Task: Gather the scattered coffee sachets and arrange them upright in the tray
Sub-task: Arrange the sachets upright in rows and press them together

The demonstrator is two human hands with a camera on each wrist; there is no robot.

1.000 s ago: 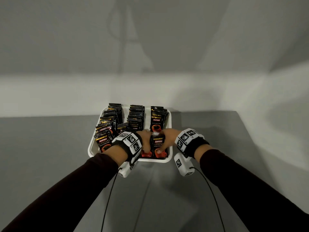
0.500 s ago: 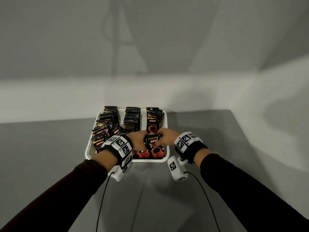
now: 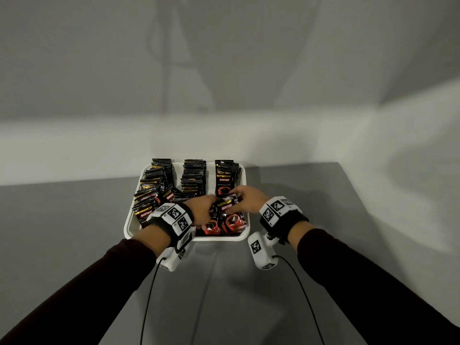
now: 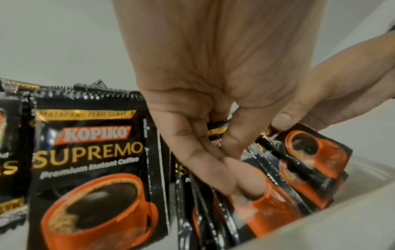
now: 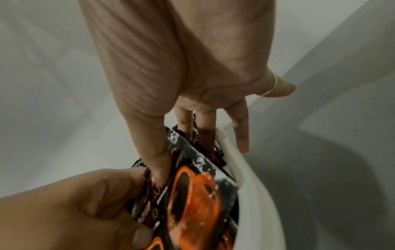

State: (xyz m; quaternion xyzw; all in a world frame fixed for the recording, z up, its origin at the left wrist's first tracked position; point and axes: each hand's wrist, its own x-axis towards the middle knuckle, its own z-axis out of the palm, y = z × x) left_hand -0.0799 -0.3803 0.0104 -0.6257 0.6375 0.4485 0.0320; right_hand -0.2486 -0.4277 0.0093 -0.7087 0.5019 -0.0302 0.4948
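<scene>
hands: we've got our left hand [image 3: 203, 210] and right hand [image 3: 246, 199] close together, both pinching the same loose sachets [image 3: 227, 215] | spot: lower middle of the head view, near-right corner of the white tray [image 3: 129, 224] | rest: other packets [image 3: 193, 178] stand in rows behind | tray sits on the grey table [image 3: 74, 220]

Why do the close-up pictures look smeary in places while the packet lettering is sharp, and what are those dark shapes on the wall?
Left wrist view: the KOPIKO sachet is crisp, while the left hand fingertips smear with motion. Right wrist view: the right hand and sachets blur, and the tray rim bends from the wide lens. Head view: dim light, soft shadows on the wall.
</scene>
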